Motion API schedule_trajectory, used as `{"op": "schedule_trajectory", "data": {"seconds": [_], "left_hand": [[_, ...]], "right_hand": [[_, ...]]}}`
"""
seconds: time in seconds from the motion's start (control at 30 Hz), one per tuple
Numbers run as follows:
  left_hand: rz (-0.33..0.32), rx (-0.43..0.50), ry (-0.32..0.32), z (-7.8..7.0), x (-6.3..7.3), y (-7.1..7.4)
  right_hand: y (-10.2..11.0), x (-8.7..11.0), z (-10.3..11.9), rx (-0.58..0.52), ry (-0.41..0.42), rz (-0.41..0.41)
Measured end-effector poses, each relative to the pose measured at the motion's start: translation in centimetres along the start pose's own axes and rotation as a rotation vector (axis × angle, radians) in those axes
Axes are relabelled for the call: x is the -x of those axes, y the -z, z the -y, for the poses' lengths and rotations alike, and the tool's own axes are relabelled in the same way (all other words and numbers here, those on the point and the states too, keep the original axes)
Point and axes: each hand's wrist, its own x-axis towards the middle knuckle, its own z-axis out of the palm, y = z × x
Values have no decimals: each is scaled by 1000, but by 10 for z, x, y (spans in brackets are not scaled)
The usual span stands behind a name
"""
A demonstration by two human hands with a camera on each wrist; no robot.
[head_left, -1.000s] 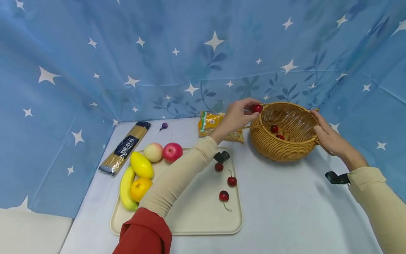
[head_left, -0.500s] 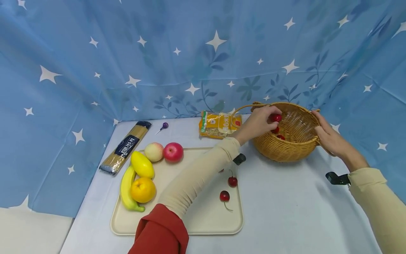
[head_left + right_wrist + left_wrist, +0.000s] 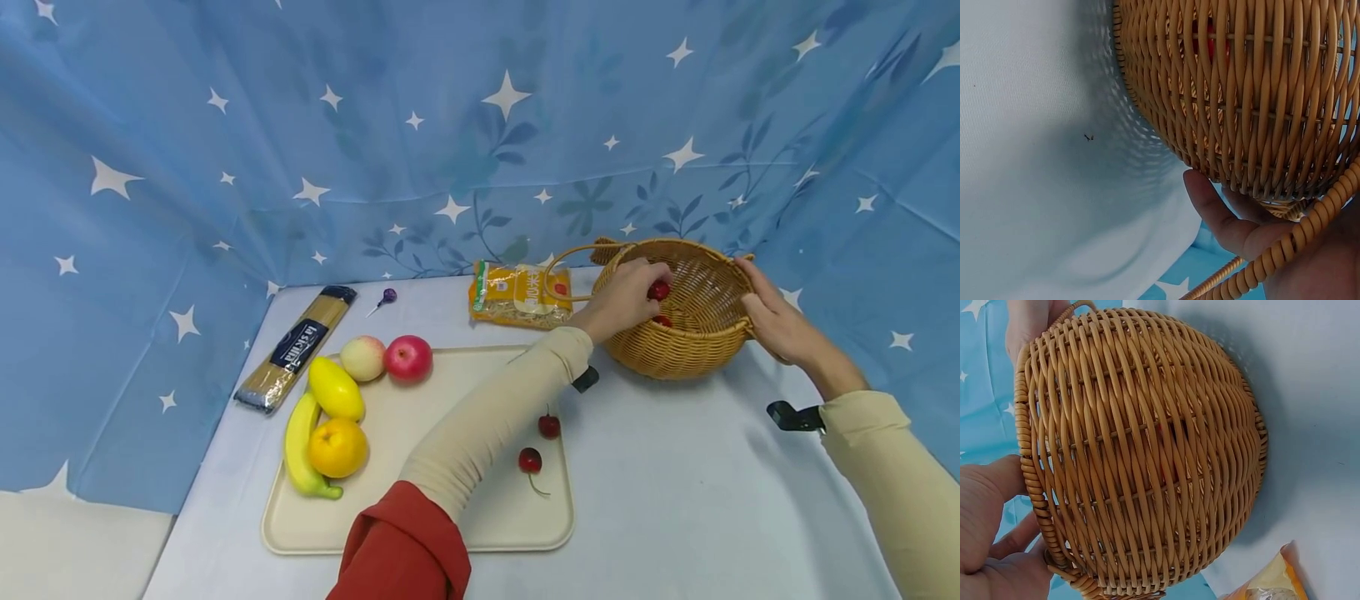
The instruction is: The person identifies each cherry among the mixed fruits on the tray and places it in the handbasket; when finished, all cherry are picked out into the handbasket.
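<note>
Covering table (image 3: pixel 675 500), pale cloth; starry backdrop (image 3: pixel 450 125).

The basket (image 3: pixel 675 346) is woven wicker, ribbed and lightly shiny. The cherries (image 3: pixel 659 290) look glossy (smooth like plastic). The bench (image 3: pixel 675 483) wears matt cloth; the tray (image 3: pixel 420 533) is smooth matt plastic.

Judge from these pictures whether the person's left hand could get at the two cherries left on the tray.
Probably yes. The left hand is at the basket holding a cherry, and the two cherries lie uncovered on the tray beside that forearm.

Table (image 3: pixel 675 500) (pale cloth) bears tray (image 3: pixel 420 533), basket (image 3: pixel 660 354), spaghetti (image 3: pixel 296 346), noodle packet (image 3: pixel 513 296).
</note>
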Motion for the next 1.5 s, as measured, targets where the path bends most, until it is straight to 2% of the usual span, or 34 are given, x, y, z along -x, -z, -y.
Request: {"op": "schedule_trajectory", "data": {"seconds": [0.2, 0.37, 0.57, 0.7, 0.8, 0.87, 0.93, 1.1, 1.2, 1.3, 1.5], "left_hand": [[-9, 28, -24, 4, 2, -2], [-22, 30, -15, 8, 5, -4], [-37, 39, -28, 10, 7, -3], [-68, 47, -63, 11, 9, -2], [-120, 47, -100, 13, 13, -2], [-168, 66, -119, 15, 17, -3], [-217, 126, -143, 19, 23, -5], [-280, 398, -246, 32, 41, -12], [-289, 500, -291, 38, 52, -16], [-296, 516, -310, 42, 62, -18], [-306, 459, -312, 46, 80, -18]], "right_hand": [[-1, 0, 0, 10, 2, 9], [-4, -1, -1, 15, 7, 7], [-5, -3, 1, 32, 10, -16], [-4, -2, 2, 48, -1, -26], [-3, -1, 1, 47, -4, -21], [-3, 0, 1, 44, -1, -20], [-2, 0, 1, 35, 4, -17], [-2, 0, 1, 24, 8, -10], [-3, 1, 1, 19, 4, -7], [-2, 1, 0, 24, 5, -13], [-1, 1, 1, 17, 3, -6]]}}
